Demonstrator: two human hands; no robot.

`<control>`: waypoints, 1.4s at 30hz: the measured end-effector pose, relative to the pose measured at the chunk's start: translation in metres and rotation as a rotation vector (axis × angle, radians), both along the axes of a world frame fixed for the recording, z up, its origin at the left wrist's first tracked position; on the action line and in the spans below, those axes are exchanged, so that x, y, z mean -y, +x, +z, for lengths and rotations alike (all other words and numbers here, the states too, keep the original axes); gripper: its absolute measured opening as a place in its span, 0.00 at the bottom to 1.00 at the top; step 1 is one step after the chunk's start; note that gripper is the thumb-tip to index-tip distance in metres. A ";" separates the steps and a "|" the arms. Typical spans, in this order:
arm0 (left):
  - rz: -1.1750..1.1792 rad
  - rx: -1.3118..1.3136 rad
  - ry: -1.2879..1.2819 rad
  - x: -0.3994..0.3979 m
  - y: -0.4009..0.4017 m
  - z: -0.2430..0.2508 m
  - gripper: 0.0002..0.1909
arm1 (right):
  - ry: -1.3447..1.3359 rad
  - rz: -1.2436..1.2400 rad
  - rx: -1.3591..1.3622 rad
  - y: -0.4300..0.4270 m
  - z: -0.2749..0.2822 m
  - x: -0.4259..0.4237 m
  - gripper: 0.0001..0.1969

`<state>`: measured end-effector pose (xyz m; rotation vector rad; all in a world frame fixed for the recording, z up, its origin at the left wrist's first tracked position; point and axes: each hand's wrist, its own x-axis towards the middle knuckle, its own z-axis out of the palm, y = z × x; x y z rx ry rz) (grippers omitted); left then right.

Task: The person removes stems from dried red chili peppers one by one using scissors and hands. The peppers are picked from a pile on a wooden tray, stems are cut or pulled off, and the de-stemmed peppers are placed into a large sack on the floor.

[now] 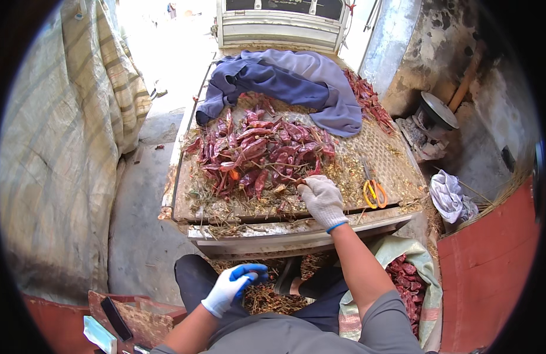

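Note:
A pile of dried red chili peppers (255,150) lies on the worn metal bed of a small truck (379,150). My right hand (323,201), in a white knit glove, is at the pile's near right edge, its fingers closed on a chili stem (287,177). Low over my lap is my left hand (235,283), in a white glove with blue-coated fingers. Its fingers are curled, and a small dark red bit shows at them; whether it is held I cannot tell. Scissors with yellow and orange handles (374,194) rest to the right of my right hand.
Blue-purple cloth (277,84) covers the pile's far side, with more chilies (370,101) at the bed's right edge. A woven sack of chilies (432,283) stands by my right leg. At lower left, a wooden stool or bench (144,323) holds a phone (116,317). Stems litter the floor.

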<state>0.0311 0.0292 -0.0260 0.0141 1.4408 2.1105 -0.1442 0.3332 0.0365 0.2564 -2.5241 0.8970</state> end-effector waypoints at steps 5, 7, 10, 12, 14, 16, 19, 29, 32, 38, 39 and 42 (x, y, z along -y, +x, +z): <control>0.163 -0.154 0.041 -0.003 -0.023 0.018 0.18 | -0.953 0.003 0.512 0.046 0.030 0.010 0.14; 0.227 -0.260 -0.032 -0.017 -0.034 0.033 0.20 | -1.201 0.095 0.579 0.062 0.029 0.008 0.15; 0.261 -0.411 -0.057 -0.034 -0.050 0.040 0.19 | -1.386 0.396 0.713 0.092 0.029 0.016 0.15; 0.259 -0.606 -0.125 -0.047 -0.054 0.051 0.18 | -1.375 0.475 0.815 0.116 0.025 0.033 0.15; 0.252 -0.604 -0.096 -0.063 -0.050 0.044 0.19 | -1.537 0.555 0.877 0.136 0.010 0.047 0.14; 0.215 -0.595 -0.052 -0.072 -0.045 0.034 0.20 | -1.662 0.547 0.869 0.151 -0.009 0.054 0.12; 0.049 -0.490 -0.016 -0.075 -0.041 0.031 0.18 | -1.616 0.505 0.840 0.164 -0.022 0.033 0.11; 0.338 -1.227 -0.786 -0.028 -0.128 0.067 0.14 | -0.300 -0.575 0.320 0.291 0.004 -0.179 0.09; 0.266 -1.366 -0.869 -0.044 -0.149 0.077 0.17 | 0.181 -0.688 0.427 0.350 -0.008 -0.232 0.11; 0.160 -1.614 -1.086 -0.112 -0.206 0.080 0.15 | 0.282 -0.854 0.441 0.383 0.007 -0.225 0.16; 0.119 -1.594 -1.168 -0.123 -0.218 0.073 0.17 | 0.245 -0.848 0.384 0.386 0.002 -0.226 0.16; 0.050 -1.536 -1.431 -0.155 -0.241 0.065 0.20 | 0.078 -0.826 0.293 0.392 -0.010 -0.223 0.15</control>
